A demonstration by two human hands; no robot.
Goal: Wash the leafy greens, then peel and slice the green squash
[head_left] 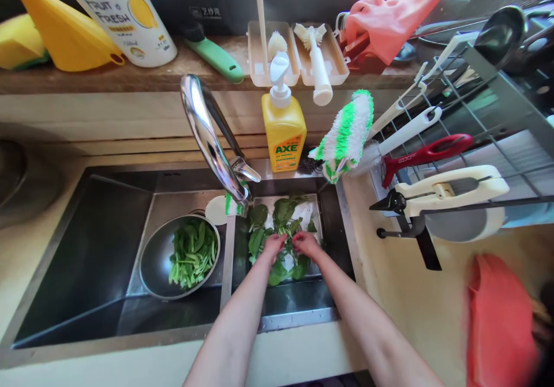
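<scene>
Both hands are low in the right sink basin (298,319), among loose leafy greens (283,211) lying in water. My left hand (274,245) has its fingers pinched on the greens' stems. Just to its right, my right hand (305,243) is also closed at the fingertips, and what it pinches is too small to make out. A small gap separates the two hands. In the left basin (99,231), a round pan (158,258) holds a pile of cut greens (194,254).
A chrome faucet (208,139) arches over the divider. Behind the right basin stands a yellow soap bottle (283,130). To the right are a striped cloth (346,133) and a wire rack (459,110) with hanging tools. Brushes and bottles line the ledge (151,78).
</scene>
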